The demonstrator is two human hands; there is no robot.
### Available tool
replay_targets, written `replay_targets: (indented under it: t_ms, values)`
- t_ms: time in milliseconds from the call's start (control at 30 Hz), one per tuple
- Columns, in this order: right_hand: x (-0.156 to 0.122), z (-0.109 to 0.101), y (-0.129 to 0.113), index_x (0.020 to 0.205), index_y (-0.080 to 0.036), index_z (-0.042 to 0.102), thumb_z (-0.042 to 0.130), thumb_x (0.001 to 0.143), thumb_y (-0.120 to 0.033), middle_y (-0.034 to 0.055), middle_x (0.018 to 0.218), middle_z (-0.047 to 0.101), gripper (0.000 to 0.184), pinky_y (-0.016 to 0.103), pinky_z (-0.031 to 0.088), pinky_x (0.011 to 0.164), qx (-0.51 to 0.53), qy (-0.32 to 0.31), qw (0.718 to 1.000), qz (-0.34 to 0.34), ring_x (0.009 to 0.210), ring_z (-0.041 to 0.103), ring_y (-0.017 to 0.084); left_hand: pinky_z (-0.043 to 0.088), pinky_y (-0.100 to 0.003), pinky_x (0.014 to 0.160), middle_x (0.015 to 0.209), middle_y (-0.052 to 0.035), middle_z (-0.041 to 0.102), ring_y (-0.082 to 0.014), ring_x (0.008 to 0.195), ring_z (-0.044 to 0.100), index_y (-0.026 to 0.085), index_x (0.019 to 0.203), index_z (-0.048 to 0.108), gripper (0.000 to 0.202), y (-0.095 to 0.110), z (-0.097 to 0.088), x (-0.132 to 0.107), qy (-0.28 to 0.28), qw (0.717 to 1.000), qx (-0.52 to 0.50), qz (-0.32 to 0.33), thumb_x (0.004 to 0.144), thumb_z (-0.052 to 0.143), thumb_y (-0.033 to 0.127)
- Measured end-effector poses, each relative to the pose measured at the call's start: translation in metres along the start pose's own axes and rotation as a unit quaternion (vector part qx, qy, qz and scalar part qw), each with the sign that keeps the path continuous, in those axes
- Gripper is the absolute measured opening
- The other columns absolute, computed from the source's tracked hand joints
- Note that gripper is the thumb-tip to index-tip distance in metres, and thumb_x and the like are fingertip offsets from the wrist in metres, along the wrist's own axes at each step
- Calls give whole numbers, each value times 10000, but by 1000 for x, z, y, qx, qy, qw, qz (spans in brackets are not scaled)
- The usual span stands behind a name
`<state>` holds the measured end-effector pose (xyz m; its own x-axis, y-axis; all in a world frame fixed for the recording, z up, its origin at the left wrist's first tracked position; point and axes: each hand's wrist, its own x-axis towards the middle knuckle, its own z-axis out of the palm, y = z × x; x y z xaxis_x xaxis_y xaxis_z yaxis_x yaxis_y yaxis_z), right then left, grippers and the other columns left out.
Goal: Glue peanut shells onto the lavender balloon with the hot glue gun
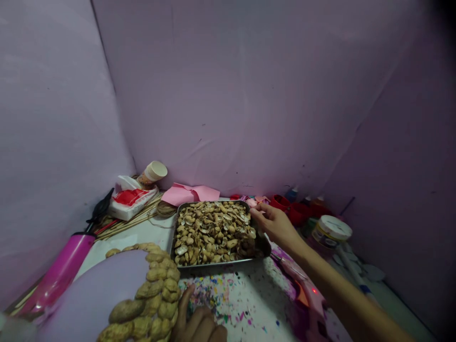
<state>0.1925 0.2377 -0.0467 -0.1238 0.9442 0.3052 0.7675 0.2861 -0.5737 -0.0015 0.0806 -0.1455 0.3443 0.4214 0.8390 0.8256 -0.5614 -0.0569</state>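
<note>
A pale purple balloon (103, 280) fills the lower left, its right side and top edge covered with rows of peanut shells (156, 289). My left hand (201, 323) is at its lower right, one finger stretched along the shell edge and the others curled; part of the hand is cut off by the frame. Beyond the balloon, a metal tray (221, 262) is heaped with loose peanut shells (213, 232). My right hand (270, 221) reaches over the tray's right rim, fingertips closed at the far right corner; what they pinch is too small to tell.
A pink hot glue gun (313, 304) with a lit red light lies right of the tray. At left are a magenta balloon pump (64, 270), a tissue pack (131, 202) and paper cups (153, 172). A white-lidded tub (331, 230) stands right. Coloured specks dot the table (249, 294).
</note>
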Motion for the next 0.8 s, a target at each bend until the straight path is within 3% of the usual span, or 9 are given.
replay_targets:
  t_ms: [100,167,267,467,567,667,733,800]
  values:
    - [2,-17,0,936,-210,638,536,735,-432,24,665,645,316,235,309,500,-39,32,999,11,535,535,156,308,-410,1034,467,78,501,-70,515,538,190,586,485,265,0,1,0,4,1000,1,3,696,418,-41]
    - [3,-28,-3,752,-201,669,530,729,-445,35,616,627,282,241,262,485,-58,47,997,16,523,508,156,290,-412,1044,465,77,495,-68,514,531,188,584,488,271,-1,0,0,1,1000,1,9,705,410,-42]
    - [4,-36,-9,454,-191,544,538,702,-419,-12,404,456,337,249,180,448,-55,31,998,5,416,384,117,253,-407,1063,466,74,499,-66,526,529,188,586,497,283,-2,-1,1,-8,1000,1,18,711,397,-46]
    - [8,-17,-5,432,-212,265,501,573,-181,-96,392,218,277,205,174,403,67,-35,997,-16,372,241,55,250,-422,1061,468,77,496,-64,521,523,185,566,482,274,-1,-1,2,3,1000,3,16,699,408,-43]
    - [11,2,2,492,-225,201,420,522,-132,-101,459,186,240,176,227,395,144,-38,989,-15,390,224,47,276,-419,1047,463,79,490,-68,509,520,189,554,472,287,0,1,1,14,1000,6,6,707,394,-42]
    - [10,15,6,591,-211,385,381,514,-111,-89,507,294,126,170,279,384,194,-34,980,-6,402,271,58,276,-418,1047,460,81,492,-71,512,526,192,560,476,289,0,3,0,20,1000,1,3,711,395,-42]
    - [8,17,6,868,-185,520,384,525,-95,-44,636,467,380,174,308,380,210,-45,977,-5,421,329,63,269,-416,1051,456,82,489,-68,508,522,191,560,474,287,0,3,0,21,1000,-3,3,709,399,-44]
    - [7,13,6,1222,-202,413,418,540,-81,49,928,569,693,188,357,399,213,-64,975,-10,470,404,68,266,-409,1054,460,82,496,-64,503,519,187,560,470,281,0,3,1,24,1000,-5,1,701,405,-47]
